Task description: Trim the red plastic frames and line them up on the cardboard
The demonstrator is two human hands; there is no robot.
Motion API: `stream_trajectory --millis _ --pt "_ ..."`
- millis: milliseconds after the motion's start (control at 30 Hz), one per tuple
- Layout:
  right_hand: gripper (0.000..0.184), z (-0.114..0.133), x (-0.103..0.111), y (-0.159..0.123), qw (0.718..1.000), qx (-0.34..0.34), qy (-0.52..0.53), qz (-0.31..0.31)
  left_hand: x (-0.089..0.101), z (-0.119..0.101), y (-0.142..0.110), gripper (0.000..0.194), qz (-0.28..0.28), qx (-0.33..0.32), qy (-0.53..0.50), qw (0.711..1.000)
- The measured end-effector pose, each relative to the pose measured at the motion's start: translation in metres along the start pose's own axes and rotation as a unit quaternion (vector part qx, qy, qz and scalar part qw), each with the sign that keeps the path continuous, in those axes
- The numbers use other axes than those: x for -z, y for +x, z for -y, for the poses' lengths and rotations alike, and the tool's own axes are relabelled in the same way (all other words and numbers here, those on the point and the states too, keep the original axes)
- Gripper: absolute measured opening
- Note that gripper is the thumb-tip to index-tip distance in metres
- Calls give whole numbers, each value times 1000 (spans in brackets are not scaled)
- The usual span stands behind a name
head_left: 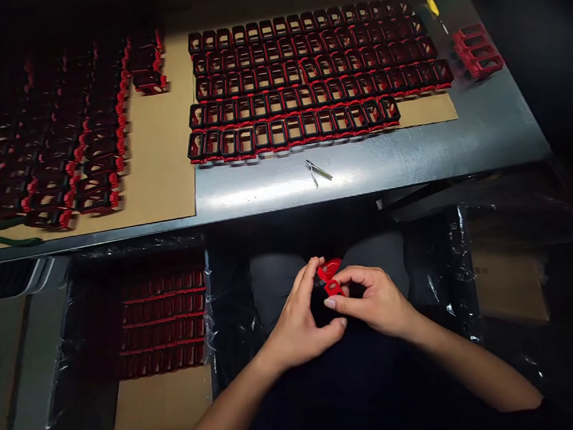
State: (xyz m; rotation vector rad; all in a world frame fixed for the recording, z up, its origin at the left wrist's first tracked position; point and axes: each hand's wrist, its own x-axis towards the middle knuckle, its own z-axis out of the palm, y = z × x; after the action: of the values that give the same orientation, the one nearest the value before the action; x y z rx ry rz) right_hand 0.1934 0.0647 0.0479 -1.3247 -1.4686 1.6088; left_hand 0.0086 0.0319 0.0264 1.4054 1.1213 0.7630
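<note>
A small red and black plastic part [333,287] is held above my lap, partly covered by my fingers. My right hand [377,299] pinches it between thumb and forefinger. My left hand [298,314] is open, fingers stretched upward and thumb apart; its fingertips are at the part's left edge, and whether they press on it I cannot tell. Beyond them, rows of black-rimmed red frames [278,133] stand on the bench. A pair of nail clippers or a similar small metal tool [319,170] lies near the bench's front edge.
More red-black frames [99,201] cover cardboard [161,159] at the left, with green-handled pliers [15,240] in front. A red stack [477,52] and a yellow-handled tool [429,0] lie at the right. Below left, a plastic-lined box holds rows of parts [166,329].
</note>
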Motion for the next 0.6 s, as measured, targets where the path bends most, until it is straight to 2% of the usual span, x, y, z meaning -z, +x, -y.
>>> stream_trajectory --millis 33,100,133,167,233,333,367,433,500,533,600 --pt "13 4 2 0 995 67 -72 0 1 2 0 78 24 36 -103 994" --pt "9 11 7 1 964 184 -191 8 2 4 1 69 60 94 -282 953" --pt "10 14 8 1 946 225 -233 16 2 6 1 69 65 110 -335 934" --pt "11 16 10 1 931 252 -263 25 1 7 1 71 59 118 -359 924" --pt "13 20 13 1 915 281 -286 46 0 8 -1 74 30 100 -347 932" --pt "20 24 19 6 918 294 -263 52 -2 10 -4 71 -60 -8 -254 965" --pt "23 26 22 13 919 295 -258 32 -2 10 -6 71 -93 -50 -213 971" --pt "24 28 29 34 912 292 -282 -61 -2 9 -8 76 -146 -121 -136 972" --pt "27 28 37 65 878 268 -349 -190 -2 7 -10 82 -180 -171 -74 966" --pt "36 28 41 83 855 245 -387 -243 -1 6 -10 83 -194 -193 -51 961" --pt "55 26 44 116 826 183 -450 -286 -1 5 -10 82 -212 -230 -29 949"
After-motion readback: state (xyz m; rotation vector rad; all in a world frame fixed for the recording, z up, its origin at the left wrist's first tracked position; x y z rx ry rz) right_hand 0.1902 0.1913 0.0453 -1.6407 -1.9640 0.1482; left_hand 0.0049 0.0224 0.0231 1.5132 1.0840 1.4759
